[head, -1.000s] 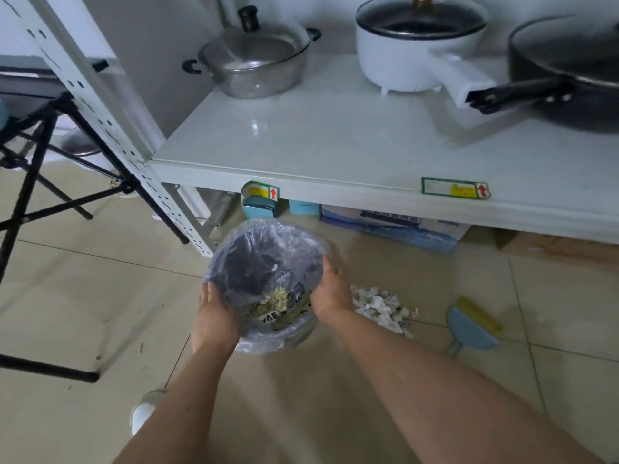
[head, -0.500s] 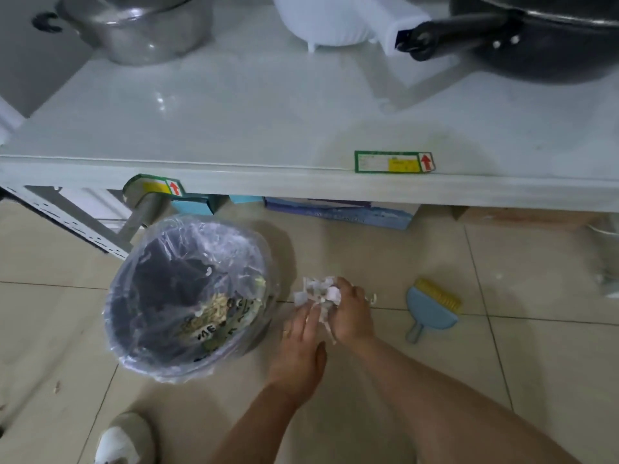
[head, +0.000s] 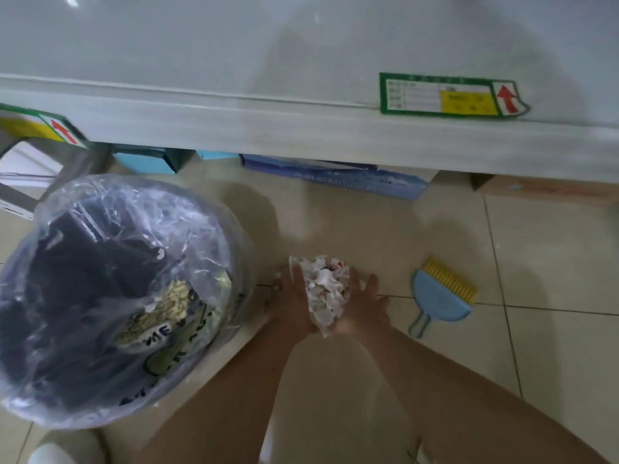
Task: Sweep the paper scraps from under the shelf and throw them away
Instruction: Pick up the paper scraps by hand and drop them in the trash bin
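White paper scraps (head: 324,291), torn and crumpled, sit bunched between both hands. Left hand (head: 290,304) presses in from the left side, palm toward the pile, fingers extended forward along it. Right hand (head: 363,306) mirrors it on the right, fingers spread and partly flat toward the floor. Grip on both sides is a loose cupping, not a closed fist; the scraps are squeezed between the two palms, with a ragged edge hanging out at the wrist end. Cannot tell whether the bundle is lifted clear or touching the tiles.

Both bare forearms run up from the lower edge of the view and converge at the pile.

Floor (head: 552,346) is pale beige tile with dark grout lines. Just right of the right hand lies a small blue dustpan (head: 438,304), handle pointing toward the viewer, with a yellow-bristled brush (head: 450,279) lying across its far edge.

Left of the hands stands a dark trash bin (head: 83,296) lined with a clear plastic bag (head: 140,209); some yellowish rubbish and a printed wrapper lie inside. Near to the left hand, not touching.

Beyond, the white shelf (head: 301,128) edge crosses the view, carrying a green-bordered label (head: 449,95) with a red arrow. Under it: blue boxes (head: 335,175) and a brown cardboard box (head: 542,189). A white shoe (head: 63,447) shows at bottom left.
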